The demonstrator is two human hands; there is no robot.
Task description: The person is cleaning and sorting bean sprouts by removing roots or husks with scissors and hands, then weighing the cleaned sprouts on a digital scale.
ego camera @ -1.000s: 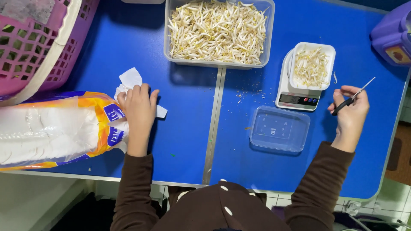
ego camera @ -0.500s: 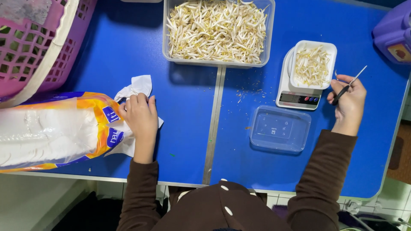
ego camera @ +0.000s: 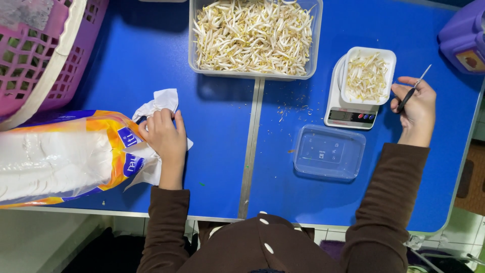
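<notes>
While the left hand [ego camera: 165, 136] lies curled on white paper [ego camera: 159, 103] at the mouth of an orange bag [ego camera: 65, 156] in the lower left of the frame, the right hand [ego camera: 417, 108] grips scissors [ego camera: 411, 91] at the right edge. They point up beside a small tray [ego camera: 368, 76] of sprouts on a scale [ego camera: 348, 114].

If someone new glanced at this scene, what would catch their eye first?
Probably the big clear tub of bean sprouts at the top centre of the blue table. Next, the left hand pulling white tissue from an orange pack, and the right hand holding small scissors beside the scale.
</notes>
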